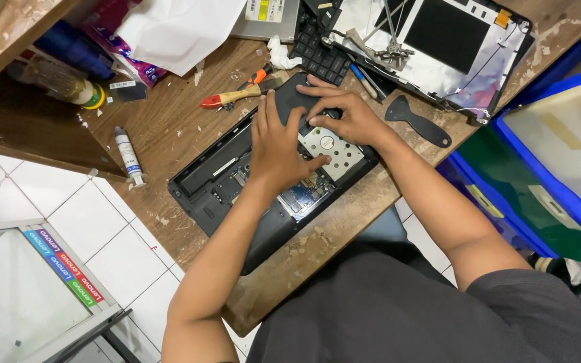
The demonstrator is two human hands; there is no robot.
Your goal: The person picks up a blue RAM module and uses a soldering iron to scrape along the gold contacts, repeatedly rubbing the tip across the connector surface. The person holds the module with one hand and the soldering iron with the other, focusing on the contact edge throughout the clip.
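Observation:
A black laptop base (218, 180) lies opened on the worn wooden table (169, 128), its inner board and a perforated metal plate (334, 149) showing. My left hand (278, 146) lies flat on the middle of the base, fingers spread, thumb touching the metal plate. My right hand (341, 113) presses down on the base's far end, fingers curled over a dark part beside the plate. Whether either hand grips anything is hidden.
A brush with a red and orange handle (237, 96), a syringe-like tube (128, 154) and a black plastic pry tool (417, 121) lie around the base. A loose keyboard (317, 54) and a laptop lid shell (452, 47) sit behind. Blue crates (559, 168) stand right.

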